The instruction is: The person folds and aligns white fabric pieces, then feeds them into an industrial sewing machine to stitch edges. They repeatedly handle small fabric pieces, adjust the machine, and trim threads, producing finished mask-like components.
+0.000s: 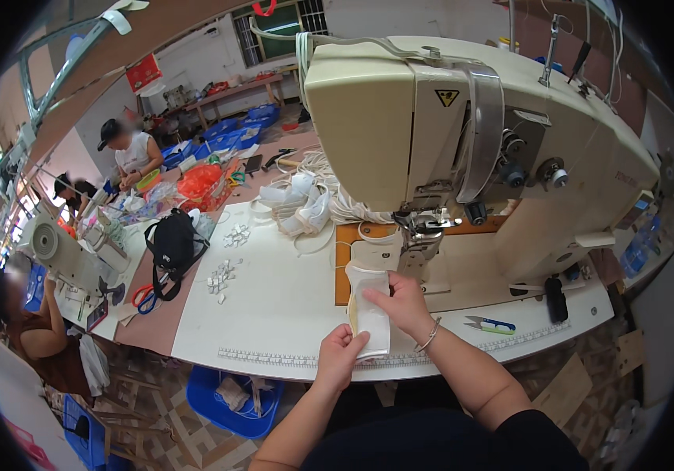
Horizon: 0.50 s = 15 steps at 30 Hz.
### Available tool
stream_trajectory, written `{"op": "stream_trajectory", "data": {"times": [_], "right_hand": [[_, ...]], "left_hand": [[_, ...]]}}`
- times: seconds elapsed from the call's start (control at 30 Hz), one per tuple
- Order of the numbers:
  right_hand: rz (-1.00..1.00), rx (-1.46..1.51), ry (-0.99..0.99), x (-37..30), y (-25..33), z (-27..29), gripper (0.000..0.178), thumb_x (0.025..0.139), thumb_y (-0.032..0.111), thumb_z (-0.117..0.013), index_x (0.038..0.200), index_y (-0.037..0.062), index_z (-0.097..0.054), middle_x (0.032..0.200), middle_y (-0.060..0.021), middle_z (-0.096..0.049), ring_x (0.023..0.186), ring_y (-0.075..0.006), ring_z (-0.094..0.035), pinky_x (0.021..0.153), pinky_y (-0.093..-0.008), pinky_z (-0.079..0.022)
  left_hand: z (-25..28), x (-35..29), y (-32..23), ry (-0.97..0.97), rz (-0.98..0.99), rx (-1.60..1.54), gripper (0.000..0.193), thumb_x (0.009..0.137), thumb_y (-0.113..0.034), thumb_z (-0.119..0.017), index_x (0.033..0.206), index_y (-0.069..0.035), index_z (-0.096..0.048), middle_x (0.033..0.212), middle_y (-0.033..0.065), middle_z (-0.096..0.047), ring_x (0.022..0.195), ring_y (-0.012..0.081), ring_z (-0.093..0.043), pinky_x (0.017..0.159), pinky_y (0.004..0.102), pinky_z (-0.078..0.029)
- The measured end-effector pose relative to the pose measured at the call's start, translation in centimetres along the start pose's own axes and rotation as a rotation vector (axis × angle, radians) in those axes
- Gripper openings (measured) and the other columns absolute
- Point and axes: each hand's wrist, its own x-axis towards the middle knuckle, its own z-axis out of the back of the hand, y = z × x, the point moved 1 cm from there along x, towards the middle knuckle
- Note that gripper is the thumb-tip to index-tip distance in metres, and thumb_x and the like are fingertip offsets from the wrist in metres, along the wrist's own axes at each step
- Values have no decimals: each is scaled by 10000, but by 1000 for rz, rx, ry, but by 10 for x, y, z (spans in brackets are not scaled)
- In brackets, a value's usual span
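Note:
A white fabric piece [373, 323] with a cream-coloured edge lies between my hands, just in front of the sewing machine [368, 110]. My left hand [340, 352] pinches its near left corner, thumb on top. Higher up, my right hand [401, 304] holds the right side, its thumb pressed on the cloth and its other fingers mostly hidden. The far end of the cloth rests near the needle area [419, 228], by the metal plate; whether it lies under the presser foot I cannot tell. A bracelet circles my right wrist.
Thread snips [491, 324] lie right of my hand. Small white pieces [221, 279], a black bag [174, 245] and red-handled scissors [144, 298] are to the left. White strapped pieces [298, 200] pile up behind. A blue bin [235, 404] stands below the table. Other people work at left.

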Motion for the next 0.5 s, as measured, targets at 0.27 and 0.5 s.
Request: {"op": "stream_trajectory", "data": {"times": [0.27, 0.5], "right_hand": [[-104, -68, 244, -13, 8, -1, 235, 764, 135, -654, 952, -1, -616, 816, -51, -649, 712, -83, -583, 647, -247, -480], [-18, -91, 159, -22, 3, 6, 255, 784, 70, -599, 1031, 8, -581, 910, -91, -618, 770, -136, -599, 692, -277, -500]], "left_hand": [[6, 23, -34, -5, -214, 272, 155, 797, -85, -635, 902, -4, -554, 799, 40, -600, 728, 82, -558, 653, 198, -447], [13, 33, -13, -105, -195, -19, 115, 790, -67, -635, 830, -24, -536, 756, 44, -588, 668, 93, -555, 601, 218, -465]]}}
